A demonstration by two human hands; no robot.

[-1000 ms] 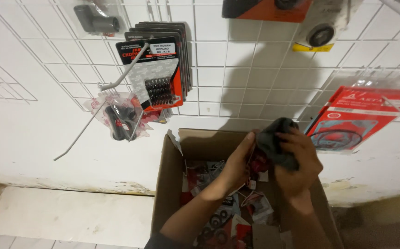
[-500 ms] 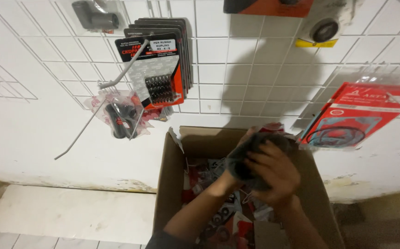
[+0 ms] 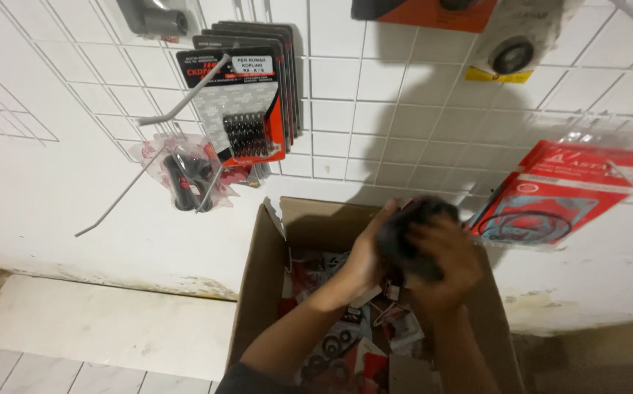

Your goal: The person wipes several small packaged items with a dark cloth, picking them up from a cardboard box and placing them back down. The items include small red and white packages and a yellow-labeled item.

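Note:
My left hand (image 3: 366, 257) and my right hand (image 3: 442, 257) are together over an open cardboard box (image 3: 258, 306). Between them they hold a dark, rounded packet or part (image 3: 402, 235), blurred by motion. The box holds several small red, white and black plastic packets of parts (image 3: 334, 346). Both forearms reach up from the bottom of the view into the box.
A white wire grid panel (image 3: 375, 109) covers the wall. On its hooks hang a stack of carded black springs (image 3: 247, 109), a bagged black part (image 3: 185, 179), a red gasket pack (image 3: 550, 197) at right and a bare hook (image 3: 119, 197). A pale ledge (image 3: 105, 325) lies left of the box.
Both hands shifted left with the dark item and closed tighter around it. The camera moved a little closer to the box.

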